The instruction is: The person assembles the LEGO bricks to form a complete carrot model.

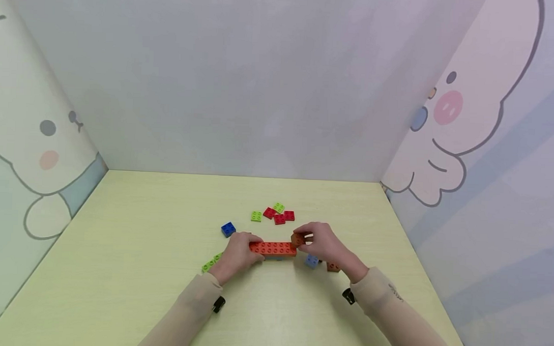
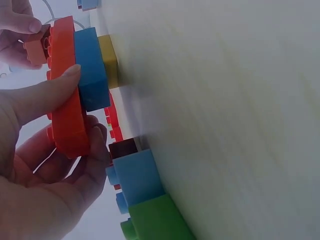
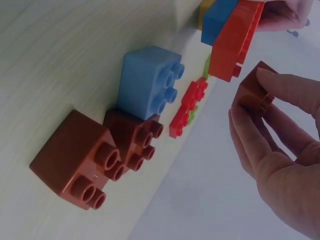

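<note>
My left hand grips the left end of a long red-orange toy brick, thumb on the near side and fingers behind. Beneath that brick sits a blue brick, with a yellow brick lowest, on the table. My right hand pinches a small brown brick between thumb and fingers, tilted, close over the right end of the long brick. Part of the long brick is hidden under the left fingers.
By the right hand stand a light blue brick, a dark brown brick and a brown brick. Several flat red and green pieces lie behind. A blue brick and green bricks are on the left.
</note>
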Available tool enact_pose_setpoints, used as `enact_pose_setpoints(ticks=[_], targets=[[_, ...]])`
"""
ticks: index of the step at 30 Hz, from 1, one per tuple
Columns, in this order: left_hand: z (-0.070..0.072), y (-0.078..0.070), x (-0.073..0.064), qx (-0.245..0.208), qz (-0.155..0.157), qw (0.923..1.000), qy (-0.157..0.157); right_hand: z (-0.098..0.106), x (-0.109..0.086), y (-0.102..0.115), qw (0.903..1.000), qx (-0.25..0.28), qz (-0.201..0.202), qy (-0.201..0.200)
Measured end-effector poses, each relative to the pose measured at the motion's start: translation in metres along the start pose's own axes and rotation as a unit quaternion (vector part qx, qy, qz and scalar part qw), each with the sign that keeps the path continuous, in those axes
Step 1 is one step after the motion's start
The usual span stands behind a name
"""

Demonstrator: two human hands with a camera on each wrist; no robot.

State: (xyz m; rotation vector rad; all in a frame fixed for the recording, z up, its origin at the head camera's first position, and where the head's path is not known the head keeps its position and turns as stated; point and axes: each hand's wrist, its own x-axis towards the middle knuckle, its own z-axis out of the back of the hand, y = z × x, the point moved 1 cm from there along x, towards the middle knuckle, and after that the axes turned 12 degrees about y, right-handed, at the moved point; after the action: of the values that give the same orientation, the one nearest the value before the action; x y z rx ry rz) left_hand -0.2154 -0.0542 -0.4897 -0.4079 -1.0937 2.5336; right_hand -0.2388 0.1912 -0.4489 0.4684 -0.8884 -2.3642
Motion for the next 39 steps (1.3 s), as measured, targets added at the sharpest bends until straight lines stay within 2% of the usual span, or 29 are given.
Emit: enact_pose_setpoints(ticks=[10, 39], targets=[[0.0011, -0.0026, 0.0015, -0.002, 0.008, 1.0, 0.003, -0.0053, 0.0031, 0.0042, 0.9998, 0.005, -0.003, 0.02], [0.005, -0.0071, 0.0033, -0.01, 0.02, 0.9997, 0.01, -0.0043, 0.0055, 0.0069, 0.9996, 0.008, 0.0, 0.025]])
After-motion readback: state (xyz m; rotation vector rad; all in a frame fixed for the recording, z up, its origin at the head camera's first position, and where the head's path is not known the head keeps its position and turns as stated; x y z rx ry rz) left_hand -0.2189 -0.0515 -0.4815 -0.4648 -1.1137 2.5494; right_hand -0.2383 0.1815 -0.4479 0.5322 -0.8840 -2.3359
